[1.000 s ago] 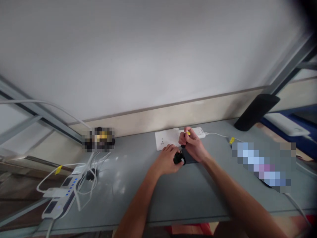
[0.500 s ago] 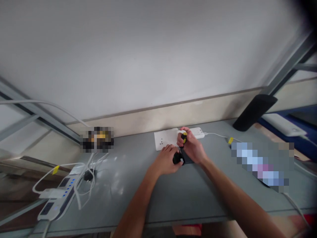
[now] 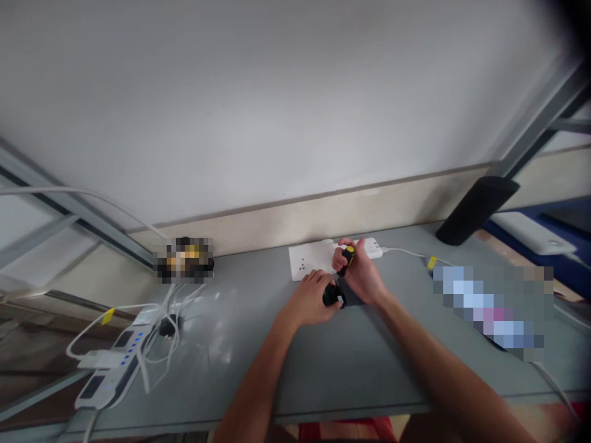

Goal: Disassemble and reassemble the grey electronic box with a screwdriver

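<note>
The work in hand appears to be applying the yellow-and-black tool (image 3: 345, 263) to the black part (image 3: 329, 296) on the tabletop (image 3: 351, 369). The left hand (image 3: 310, 299) is curled around the part; the right hand (image 3: 364, 275) is closed on the tool just beyond it. Tip contact is unclear. The next move likely calls for a braced part and a well-aligned tool.

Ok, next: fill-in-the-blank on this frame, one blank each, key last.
The right hand grips a handle coloured black and ____.
The left hand holds a small object that is mostly ____.
On the power strip at far left, the row of small spots is ____.
The tall dark cylinder is on the wearer's ____ side.

yellow; black; blue; right
</note>
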The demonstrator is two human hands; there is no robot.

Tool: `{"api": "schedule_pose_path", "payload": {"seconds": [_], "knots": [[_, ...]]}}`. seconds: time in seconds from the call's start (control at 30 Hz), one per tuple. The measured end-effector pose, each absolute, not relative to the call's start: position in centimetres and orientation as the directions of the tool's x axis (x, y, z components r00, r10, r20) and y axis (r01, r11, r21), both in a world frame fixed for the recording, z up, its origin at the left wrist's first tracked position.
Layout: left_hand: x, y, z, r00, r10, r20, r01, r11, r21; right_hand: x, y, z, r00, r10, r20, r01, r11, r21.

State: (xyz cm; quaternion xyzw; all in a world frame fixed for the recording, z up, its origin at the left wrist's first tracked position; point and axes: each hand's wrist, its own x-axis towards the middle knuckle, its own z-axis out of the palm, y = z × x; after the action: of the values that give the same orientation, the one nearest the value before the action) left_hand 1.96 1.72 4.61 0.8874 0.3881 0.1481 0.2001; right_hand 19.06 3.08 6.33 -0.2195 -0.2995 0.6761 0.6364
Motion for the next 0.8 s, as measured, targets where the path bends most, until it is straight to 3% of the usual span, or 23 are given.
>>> {"api": "schedule_pose_path", "payload": {"seconds": [0.37,0.53,0.8], "knots": [[1.87,1.81,4.57,0.672,0.731,0.120,0.606,-0.636,0.478,19.64,2.93,5.98,-0.041,0.983,0.178,-0.591,0.120,-0.798],[1.86,1.81,4.47,0.663,0.739,0.121,0.613,-0.629,0.479,19.32,2.53,6.50,-0.103,0.984,0.147,-0.666,0.041,-0.744],[1.53,2.02,4.42,0.674,0.726,0.134,0.585,-0.636,0.504,19.59,2.79,6.62,-0.036,0.985,0.167,-0.704,0.094,-0.704]]}}
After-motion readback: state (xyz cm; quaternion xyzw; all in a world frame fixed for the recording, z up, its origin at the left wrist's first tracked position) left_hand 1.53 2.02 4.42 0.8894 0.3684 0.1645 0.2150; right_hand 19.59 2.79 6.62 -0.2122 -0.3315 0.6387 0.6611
